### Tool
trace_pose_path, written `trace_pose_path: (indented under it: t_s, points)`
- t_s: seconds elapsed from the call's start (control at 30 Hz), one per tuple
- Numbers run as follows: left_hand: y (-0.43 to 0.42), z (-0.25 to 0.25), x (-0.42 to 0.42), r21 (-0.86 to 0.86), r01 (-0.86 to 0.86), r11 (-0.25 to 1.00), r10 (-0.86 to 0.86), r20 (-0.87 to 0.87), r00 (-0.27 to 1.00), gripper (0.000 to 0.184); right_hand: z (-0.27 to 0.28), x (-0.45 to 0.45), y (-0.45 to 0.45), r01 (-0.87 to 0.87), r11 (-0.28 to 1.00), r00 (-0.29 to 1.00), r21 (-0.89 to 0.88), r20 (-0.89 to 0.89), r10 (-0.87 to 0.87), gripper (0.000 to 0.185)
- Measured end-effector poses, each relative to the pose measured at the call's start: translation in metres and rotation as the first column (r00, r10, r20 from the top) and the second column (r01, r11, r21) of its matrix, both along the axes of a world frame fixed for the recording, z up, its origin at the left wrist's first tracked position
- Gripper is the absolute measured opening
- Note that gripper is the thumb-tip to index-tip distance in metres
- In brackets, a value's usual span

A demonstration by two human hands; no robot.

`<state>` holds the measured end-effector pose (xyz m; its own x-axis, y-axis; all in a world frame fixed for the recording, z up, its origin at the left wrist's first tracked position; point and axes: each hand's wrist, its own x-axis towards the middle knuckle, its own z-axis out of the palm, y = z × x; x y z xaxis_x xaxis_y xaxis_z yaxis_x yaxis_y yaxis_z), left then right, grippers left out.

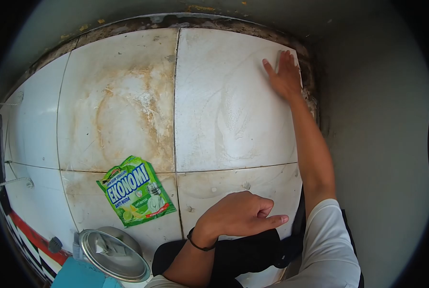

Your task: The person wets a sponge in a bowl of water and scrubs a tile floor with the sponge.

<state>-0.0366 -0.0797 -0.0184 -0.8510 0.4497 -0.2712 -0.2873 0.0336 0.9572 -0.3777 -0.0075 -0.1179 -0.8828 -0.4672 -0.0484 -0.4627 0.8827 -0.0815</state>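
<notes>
My right hand lies flat near the far right corner of a white floor tile, fingers spread and thumb apart, nothing held. Wet streaks show on that tile to the left of the arm. My left hand, with a dark band at the wrist, hovers over the near tiles with its fingers curled in and the thumb pointing right; whether anything is inside the curl is hidden. Left of it lies a green EKONOMI packet across a tile joint.
A brown-stained tile lies left of the white one. A metal bowl with water and something pale stands at the lower left, beside a blue object and a brush. Grey walls border the right and far sides.
</notes>
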Motion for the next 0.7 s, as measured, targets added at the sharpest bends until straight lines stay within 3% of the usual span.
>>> trace_pose_path:
  t_s: [0.13, 0.23, 0.33, 0.47, 0.57, 0.7]
  points:
    - [0.004, 0.000, 0.001, 0.019, 0.010, 1.000, -0.010, -0.021, 1.000, 0.066, 0.005, 0.139, 0.001, -0.401, 0.916, 0.916, -0.017, 0.011, 0.401, 0.104]
    - [0.004, 0.000, 0.004, 0.009, 0.004, 1.000, -0.003, -0.032, 0.999, 0.065, 0.013, 0.178, -0.002, -0.567, 0.821, 0.820, -0.072, 0.048, 0.570, 0.106]
    - [0.002, 0.002, 0.004, -0.016, -0.007, 1.000, 0.007, -0.033, 0.999, 0.065, 0.013, 0.126, -0.012, -0.612, 0.790, 0.790, -0.026, 0.020, 0.612, 0.102]
    - [0.000, 0.000, 0.003, -0.025, 0.000, 1.000, 0.000, 0.010, 1.000, 0.065, -0.003, -0.008, -0.025, -0.249, 0.968, 0.966, 0.023, -0.066, 0.250, 0.099]
    - [0.001, -0.010, 0.000, 0.007, -0.019, 1.000, 0.019, 0.038, 0.999, 0.063, -0.021, -0.062, -0.019, 0.048, 0.997, 0.996, -0.067, -0.076, -0.053, 0.101]
    - [0.006, -0.011, -0.004, 0.023, -0.002, 1.000, 0.001, 0.027, 1.000, 0.061, -0.002, 0.067, -0.034, -0.330, 0.943, 0.943, -0.034, -0.067, 0.327, 0.101]
